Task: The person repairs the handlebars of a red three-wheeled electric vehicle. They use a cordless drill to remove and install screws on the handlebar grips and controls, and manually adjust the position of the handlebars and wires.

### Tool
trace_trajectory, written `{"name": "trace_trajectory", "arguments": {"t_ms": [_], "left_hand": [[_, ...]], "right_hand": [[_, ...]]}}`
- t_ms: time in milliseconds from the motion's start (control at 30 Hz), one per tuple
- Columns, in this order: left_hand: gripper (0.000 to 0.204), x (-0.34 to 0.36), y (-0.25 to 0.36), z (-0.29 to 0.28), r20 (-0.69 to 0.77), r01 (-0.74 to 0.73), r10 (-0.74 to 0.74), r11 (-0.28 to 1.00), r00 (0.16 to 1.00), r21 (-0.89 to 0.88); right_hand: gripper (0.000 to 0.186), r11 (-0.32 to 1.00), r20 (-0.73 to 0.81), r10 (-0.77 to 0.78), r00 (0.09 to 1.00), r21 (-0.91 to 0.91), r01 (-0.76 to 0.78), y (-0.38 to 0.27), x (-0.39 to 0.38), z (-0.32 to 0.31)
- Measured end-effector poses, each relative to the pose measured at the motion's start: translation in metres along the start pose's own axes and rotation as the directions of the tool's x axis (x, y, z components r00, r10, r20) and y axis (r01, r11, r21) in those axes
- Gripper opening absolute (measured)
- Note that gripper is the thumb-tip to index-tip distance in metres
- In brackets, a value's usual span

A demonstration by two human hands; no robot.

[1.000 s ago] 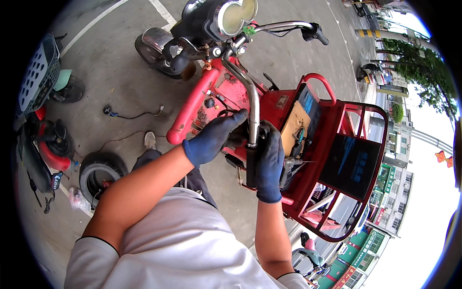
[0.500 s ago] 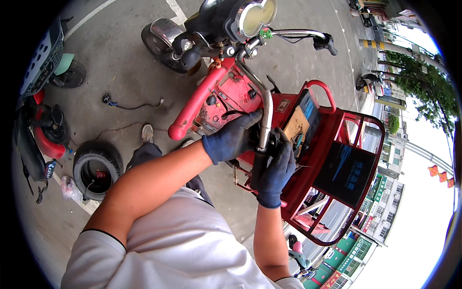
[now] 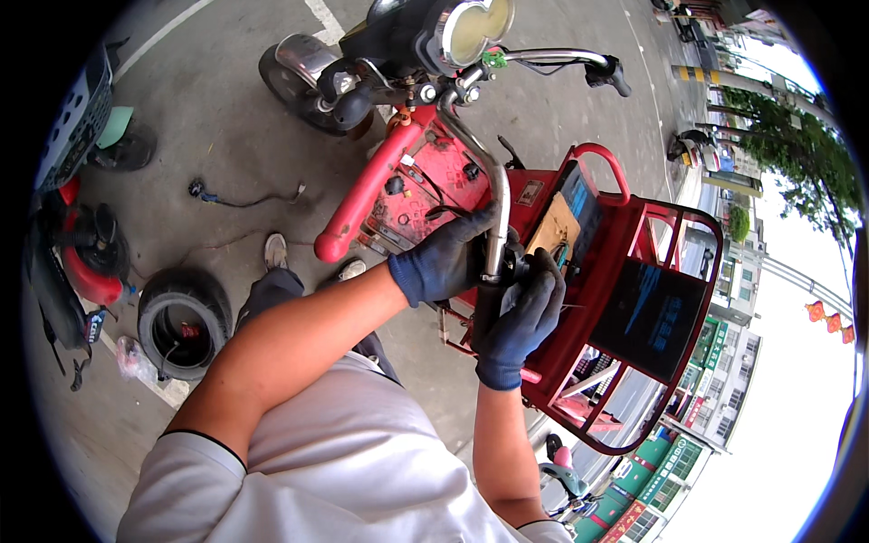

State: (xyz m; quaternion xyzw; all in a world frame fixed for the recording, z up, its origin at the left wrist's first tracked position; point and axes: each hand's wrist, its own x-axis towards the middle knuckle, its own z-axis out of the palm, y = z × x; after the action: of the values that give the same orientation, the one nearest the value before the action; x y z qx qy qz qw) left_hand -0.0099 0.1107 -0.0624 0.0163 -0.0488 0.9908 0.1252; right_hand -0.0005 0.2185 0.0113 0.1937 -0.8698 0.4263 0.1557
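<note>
We are viewing, from above, a red three-wheeled cargo vehicle (image 3: 579, 271) filling the centre and right of the frame, its chrome handlebar (image 3: 493, 195) curving down from the headlamp (image 3: 471, 27) at the top centre. We are wrapping our left hand (image 3: 444, 262), in a dark blue glove, around the lower end of the bar just left of centre, fingers curled closed on the tube. We are holding our right hand (image 3: 520, 321), gloved alike, just below and to the right of it, fingers bent around a small dark fitting (image 3: 516, 271) at the end of the bar; whether this hand is gripping a tool we cannot tell.

We are judging the handlebar to be a stiff steel tube, smooth and likely slippery where plated, and heavy only through the vehicle it belongs to; the knit gloves are giving grip. The sound place to hold is where the left hand is closing now, on the straight run above the fitting, leaving the end free for the right hand.

Against the earlier frames, the vehicle is sitting lower and further right in the picture, and the worn tyre (image 3: 181, 321) at the lower left is showing more fully. Both hands are staying on the bar, the right hand having closed in beneath the left. A loose cable (image 3: 240, 195) is lying on the pavement (image 3: 226, 109) at the upper left.
</note>
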Motion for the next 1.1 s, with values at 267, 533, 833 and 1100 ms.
{"name": "trace_trajectory", "arguments": {"t_ms": [267,533,833,1100], "left_hand": [[0.059,-0.003,0.008,0.004,0.057,-0.014,0.013,1.000,0.998,0.008],[0.069,-0.004,0.006,0.005,-0.109,-0.003,0.019,0.989,0.994,0.149],[0.067,-0.006,-0.002,0.009,-0.286,-0.007,0.049,0.989,0.957,0.147],[0.048,-0.020,0.004,-0.001,-0.230,-0.041,0.125,0.940,0.965,0.339]], "right_hand": [[0.036,0.954,0.003,0.244,0.970,0.180,-0.240,-0.004,0.001,-0.001],[0.030,0.990,0.031,-0.025,0.999,-0.135,0.029,-0.003,0.003,-0.004],[0.029,0.775,0.085,0.507,0.858,0.390,-0.497,0.078,0.013,-0.065],[0.032,0.736,-0.256,0.562,0.786,-0.279,-0.617,0.422,0.067,-0.206]]}}
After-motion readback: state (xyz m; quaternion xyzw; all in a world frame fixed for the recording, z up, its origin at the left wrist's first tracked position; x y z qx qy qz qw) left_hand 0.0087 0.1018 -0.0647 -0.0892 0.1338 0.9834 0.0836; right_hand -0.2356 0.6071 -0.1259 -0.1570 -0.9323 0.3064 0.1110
